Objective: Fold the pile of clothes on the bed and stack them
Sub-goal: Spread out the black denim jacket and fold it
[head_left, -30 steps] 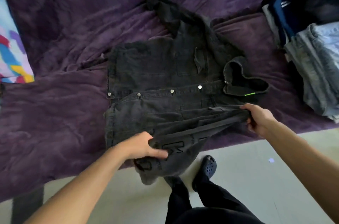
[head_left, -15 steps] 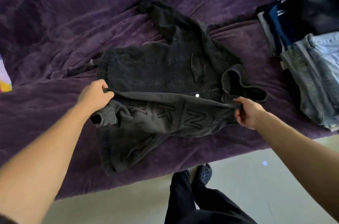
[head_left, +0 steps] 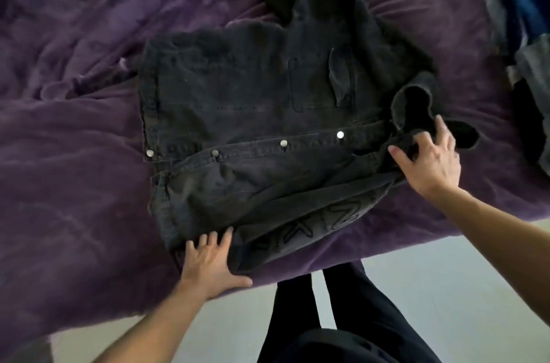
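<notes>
Pressing open-fingered, left hand and right hand have released the black denim jacket's lettered sleeve, seemingly folded along the near edge.

The jacket is matt, faded black denim with shiny metal snaps; the bedspread is plush purple cloth.

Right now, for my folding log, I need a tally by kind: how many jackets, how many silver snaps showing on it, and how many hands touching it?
black denim jacket: 1
silver snaps showing: 4
hands touching the jacket: 2, the left hand and the right hand
Total: 7
</notes>
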`<state>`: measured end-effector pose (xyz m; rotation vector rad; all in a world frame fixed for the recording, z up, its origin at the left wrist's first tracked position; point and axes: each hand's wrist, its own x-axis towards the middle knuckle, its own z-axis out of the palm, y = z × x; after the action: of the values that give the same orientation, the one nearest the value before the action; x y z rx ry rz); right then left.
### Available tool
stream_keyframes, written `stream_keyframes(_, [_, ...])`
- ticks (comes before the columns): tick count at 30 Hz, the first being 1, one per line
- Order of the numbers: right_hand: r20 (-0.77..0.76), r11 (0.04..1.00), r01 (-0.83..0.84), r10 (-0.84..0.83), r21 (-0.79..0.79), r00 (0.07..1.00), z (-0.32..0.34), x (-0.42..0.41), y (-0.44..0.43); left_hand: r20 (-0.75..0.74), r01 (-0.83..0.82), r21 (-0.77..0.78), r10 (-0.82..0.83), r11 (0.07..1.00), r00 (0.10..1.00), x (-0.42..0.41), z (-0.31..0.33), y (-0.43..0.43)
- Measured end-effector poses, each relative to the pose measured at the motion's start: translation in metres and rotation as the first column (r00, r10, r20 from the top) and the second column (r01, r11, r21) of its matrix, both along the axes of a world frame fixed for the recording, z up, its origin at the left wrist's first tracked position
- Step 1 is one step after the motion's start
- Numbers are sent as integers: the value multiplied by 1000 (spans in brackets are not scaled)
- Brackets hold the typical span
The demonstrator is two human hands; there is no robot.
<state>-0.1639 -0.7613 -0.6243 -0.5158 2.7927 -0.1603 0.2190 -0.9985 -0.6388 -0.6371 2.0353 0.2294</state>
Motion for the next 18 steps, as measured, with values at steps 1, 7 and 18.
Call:
stream_keyframes(1, [26, 998, -48, 49, -37, 998, -5, -2, -3, 9, 27, -33, -26, 999, 1000, 11, -8, 13])
stream_keyframes(7, [430, 960, 0, 126, -280, 894, -22, -18, -4, -34, -23, -72, 21, 997, 999, 17, -35, 5])
stream_keyframes(18, [286, 995, 84, -63, -61, 956, -19, -66, -1, 37, 11, -61, -9, 998, 999, -14, -29, -19])
